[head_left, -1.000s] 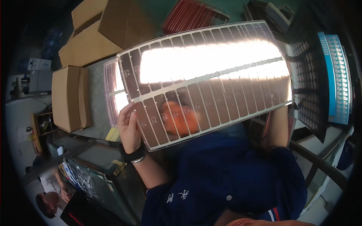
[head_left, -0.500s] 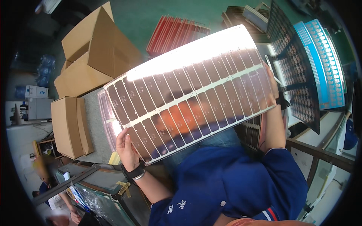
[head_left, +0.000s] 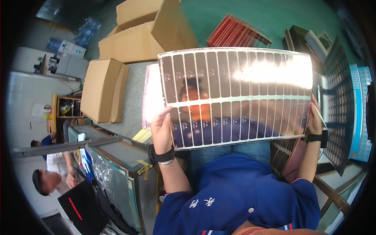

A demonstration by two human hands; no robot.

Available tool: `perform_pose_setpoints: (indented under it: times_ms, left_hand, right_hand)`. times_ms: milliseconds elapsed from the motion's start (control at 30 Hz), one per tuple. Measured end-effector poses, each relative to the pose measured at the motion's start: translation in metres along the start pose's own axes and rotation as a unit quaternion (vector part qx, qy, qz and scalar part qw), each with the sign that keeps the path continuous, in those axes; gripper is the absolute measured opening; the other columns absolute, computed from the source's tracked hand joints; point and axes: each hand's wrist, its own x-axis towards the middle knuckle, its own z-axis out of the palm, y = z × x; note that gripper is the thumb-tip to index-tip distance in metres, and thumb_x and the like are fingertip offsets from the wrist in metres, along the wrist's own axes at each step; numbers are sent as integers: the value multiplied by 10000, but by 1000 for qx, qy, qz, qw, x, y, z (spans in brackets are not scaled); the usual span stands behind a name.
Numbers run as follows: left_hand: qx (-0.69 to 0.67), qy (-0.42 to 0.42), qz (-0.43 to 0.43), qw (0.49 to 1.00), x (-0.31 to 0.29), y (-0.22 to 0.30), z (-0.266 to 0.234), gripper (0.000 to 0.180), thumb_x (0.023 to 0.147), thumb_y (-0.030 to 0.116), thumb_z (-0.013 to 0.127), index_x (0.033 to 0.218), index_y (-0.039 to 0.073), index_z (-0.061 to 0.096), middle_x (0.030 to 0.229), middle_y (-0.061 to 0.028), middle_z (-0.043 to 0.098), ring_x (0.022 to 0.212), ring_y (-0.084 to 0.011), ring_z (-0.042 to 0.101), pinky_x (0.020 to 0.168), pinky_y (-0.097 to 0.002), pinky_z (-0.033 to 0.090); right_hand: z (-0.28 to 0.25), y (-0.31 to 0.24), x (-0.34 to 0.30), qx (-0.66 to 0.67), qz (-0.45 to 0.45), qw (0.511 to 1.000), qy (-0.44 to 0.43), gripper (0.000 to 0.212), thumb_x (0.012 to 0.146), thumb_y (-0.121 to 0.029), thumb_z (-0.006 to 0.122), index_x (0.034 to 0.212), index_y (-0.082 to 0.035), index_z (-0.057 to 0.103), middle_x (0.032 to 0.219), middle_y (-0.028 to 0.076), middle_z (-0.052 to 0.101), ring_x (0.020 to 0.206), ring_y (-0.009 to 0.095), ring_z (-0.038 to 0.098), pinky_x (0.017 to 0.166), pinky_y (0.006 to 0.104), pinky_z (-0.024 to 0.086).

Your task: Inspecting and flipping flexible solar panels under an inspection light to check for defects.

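Between my hands is a large glossy sheet, with two rows of dark rectangular strips divided by pale lines. Its shiny face mirrors a person, and bright glare covers its upper right part. My left hand is closed on the left edge, thumb on the face. At the right edge my right hand grips it, fingers partly hidden behind the sheet. A thin white rod shows by that hand; I cannot tell whether it is held. Behind the left edge lies a stack of clear-edged sheets on the grey table.
Cardboard boxes stand on the grey tabletop at left. Red racks are on the green floor beyond. Dark perforated sheets and blue sheets stand at right. Two people are at lower left.
The sheet has swung from a slant to nearly level, its right end lowered, and the glare has shifted right. My view has turned, so the surroundings sit differently. Both hands keep their hold.
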Motion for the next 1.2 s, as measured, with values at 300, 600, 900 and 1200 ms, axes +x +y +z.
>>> perform_pose_setpoints:
  times_ms: [300,600,900,1200]
  left_hand:
    - [1,-3,9,1000,4,9,6,222,886,-20,433,1065,-27,564,1087,-106,584,1036,-148,526,924,-263,377]
    - [-23,-3,115,993,13,28,12,290,883,56,491,1171,22,494,1173,-71,529,1013,-141,524,806,-245,446]
    - [83,28,89,992,33,-9,-23,309,915,107,453,1212,25,471,1242,-94,486,1141,-202,454,955,-317,366]
    - [492,114,70,860,40,-73,-65,308,809,25,505,1115,-2,524,1111,-178,508,1048,-307,486,863,-348,404]
  right_hand:
    - [-3,11,-5,12,16,999,43,456,923,-121,418,1349,-21,291,1373,77,336,1232,131,365,1019,214,306]
    - [-21,15,-13,93,-39,990,102,474,880,-83,517,1320,-38,348,776,-14,523,578,55,456,576,181,406]
    - [-5,-101,-40,-79,-342,910,219,444,894,-24,475,1320,-61,358,1097,90,533,963,89,522,814,200,436]
    - [58,-102,-16,-474,-287,797,239,389,891,-109,490,1259,8,439,1273,142,469,1179,214,437,989,321,320]
